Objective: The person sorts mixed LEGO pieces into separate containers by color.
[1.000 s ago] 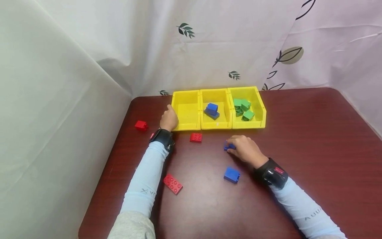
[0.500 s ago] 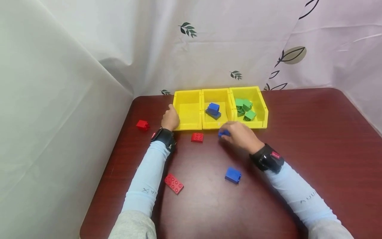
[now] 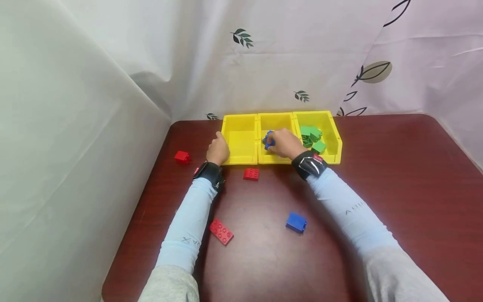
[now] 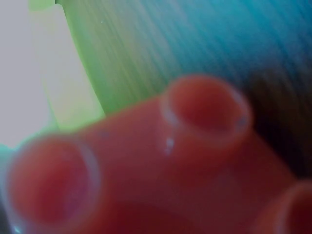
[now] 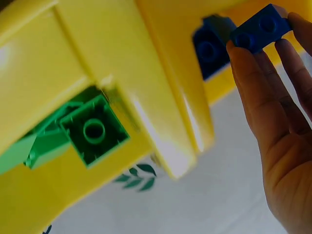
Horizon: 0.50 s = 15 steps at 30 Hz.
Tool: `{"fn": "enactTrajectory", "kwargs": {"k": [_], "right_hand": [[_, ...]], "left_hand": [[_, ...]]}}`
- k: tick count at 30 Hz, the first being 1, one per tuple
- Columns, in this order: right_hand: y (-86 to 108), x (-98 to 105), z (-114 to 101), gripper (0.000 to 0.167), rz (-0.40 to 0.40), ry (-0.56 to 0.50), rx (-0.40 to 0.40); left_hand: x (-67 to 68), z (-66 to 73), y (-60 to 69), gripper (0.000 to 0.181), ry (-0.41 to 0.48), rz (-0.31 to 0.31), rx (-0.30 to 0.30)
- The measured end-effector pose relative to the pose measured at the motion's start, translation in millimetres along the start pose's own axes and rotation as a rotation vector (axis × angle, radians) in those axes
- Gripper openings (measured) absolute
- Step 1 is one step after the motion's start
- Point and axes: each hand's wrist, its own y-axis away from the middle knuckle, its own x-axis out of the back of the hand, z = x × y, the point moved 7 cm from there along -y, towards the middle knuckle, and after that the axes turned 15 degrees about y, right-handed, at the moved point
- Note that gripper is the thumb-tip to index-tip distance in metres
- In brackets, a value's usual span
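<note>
Inside the middle yellow bin point(image 3: 277, 118), my right hand point(image 3: 286, 143) pinches a small blue toy brick point(image 5: 260, 30) by its fingertips. Another blue brick point(image 5: 209, 48) lies beneath it in the bin. At the front left corner of the left yellow bin point(image 3: 241, 144), my left hand point(image 3: 218, 150) has its fingers curled. A red toy brick point(image 4: 146, 165) fills the lower left wrist view, very close, seemingly gripped in that hand; the fingers are hidden there. On the table a red brick point(image 3: 251, 174) lies just in front of the bins.
Several green bricks point(image 3: 318, 147) sit in the right yellow bin point(image 3: 336, 144). Loose on the dark red table point(image 3: 392, 188) are a red brick point(image 3: 183, 157) at the left, a longer red brick point(image 3: 221, 231) and a blue brick point(image 3: 296, 222) nearer. A patterned curtain point(image 3: 203, 63) stands behind.
My right hand has carried the blue brick from the table up and left into the middle bin. The left hand stays at the left bin. The view has shifted slightly.
</note>
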Motion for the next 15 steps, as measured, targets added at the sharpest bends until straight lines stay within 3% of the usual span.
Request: {"fn": "enactTrajectory", "kwargs": {"k": [6, 15], "right_hand": [[-19.6, -15, 12, 0.015, -0.050, 0.029, -0.098], [-29.4, -16, 17, 0.015, 0.015, 0.083, -0.134]], "left_hand": [[-2.2, 0.2, 0.8, 0.052, -0.006, -0.002, 0.000], [-0.4, 1.9, 1.2, 0.051, -0.003, 0.008, 0.004]]}}
